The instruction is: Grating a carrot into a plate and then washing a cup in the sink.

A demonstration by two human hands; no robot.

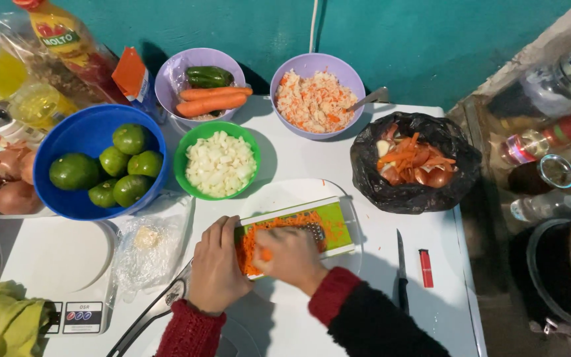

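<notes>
Head view, looking down on a white table (378, 218). Landmark: green-framed grater (299, 231), lying flat across a white plate (279, 195) near the table's front edge. Left hand (216, 264) at the grater's left end, fingers curled over the frame, wrist bent back toward the body in a red cuff. Right hand (292, 256) on top of the grater, fingers bunched and pinching a small carrot stub (267, 254) against the blade, forearm in a dark sleeve angled in from the lower right. Orange shreds (252, 241) piled on the grater's left part. Just behind the grater, a green bowl of chopped onion (219, 162). Right of the grater, a knife (401, 271) and a red lighter (425, 268). Behind and right, a black bag of peelings (414, 162). Far left of the grater, a blue bowl of limes (100, 162).
</notes>
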